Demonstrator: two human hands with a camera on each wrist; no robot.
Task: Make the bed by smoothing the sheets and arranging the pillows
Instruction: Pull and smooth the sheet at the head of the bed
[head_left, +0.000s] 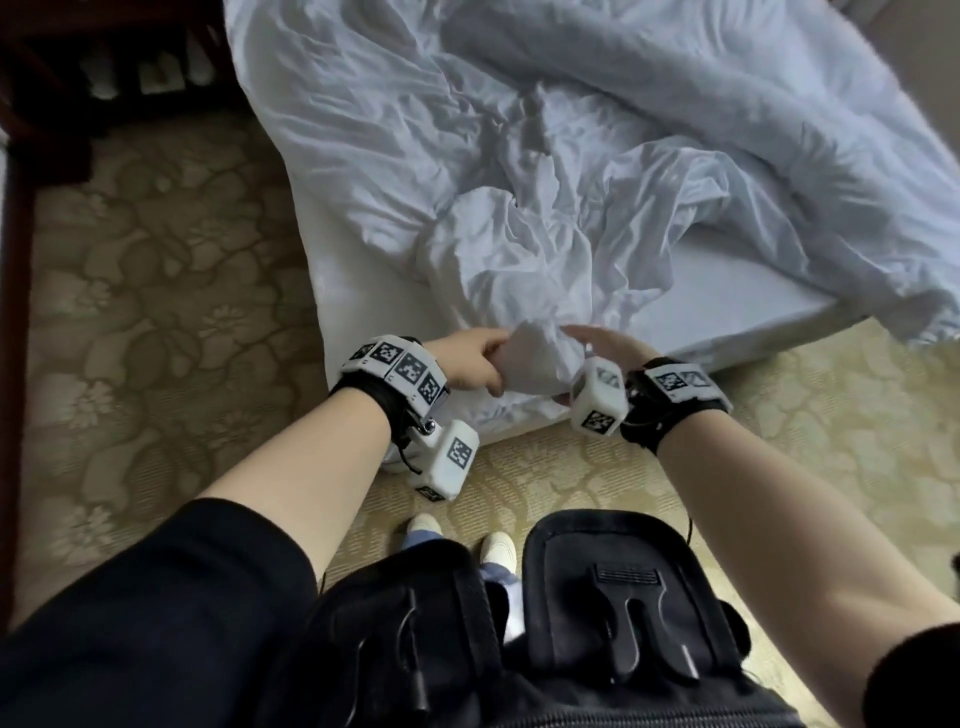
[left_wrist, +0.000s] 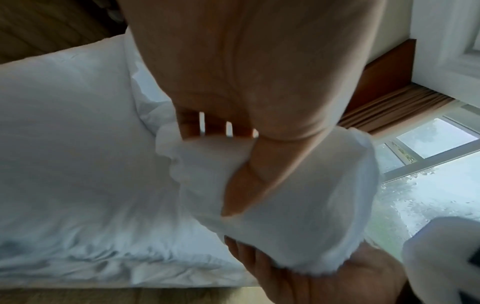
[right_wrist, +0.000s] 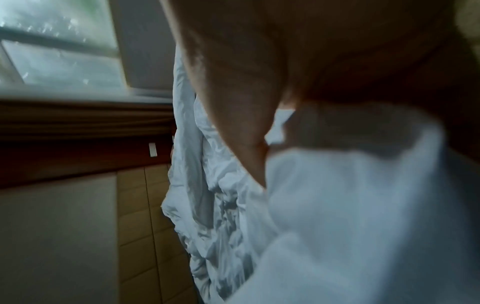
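A crumpled white sheet (head_left: 519, 270) lies bunched over the near corner of the bare mattress (head_left: 727, 312). My left hand (head_left: 483, 364) grips the sheet's gathered corner (head_left: 535, 364). In the left wrist view the thumb (left_wrist: 246, 181) presses the frilly hem (left_wrist: 311, 205) against the curled fingers. My right hand (head_left: 592, 348) meets the same corner from the right, its thumb (right_wrist: 233, 123) straight above the cloth (right_wrist: 350, 205) and its fingers (left_wrist: 259, 267) lying flat beneath the hem. A rumpled white duvet (head_left: 701, 104) covers the far right of the bed. I cannot pick out a pillow.
Patterned beige carpet (head_left: 156, 312) surrounds the bed corner, with my feet (head_left: 457, 540) just short of it. Dark wooden furniture (head_left: 78, 78) stands at the far left. A window (left_wrist: 428, 185) lies beyond the bed. A black chest harness (head_left: 623, 597) fills the bottom of the head view.
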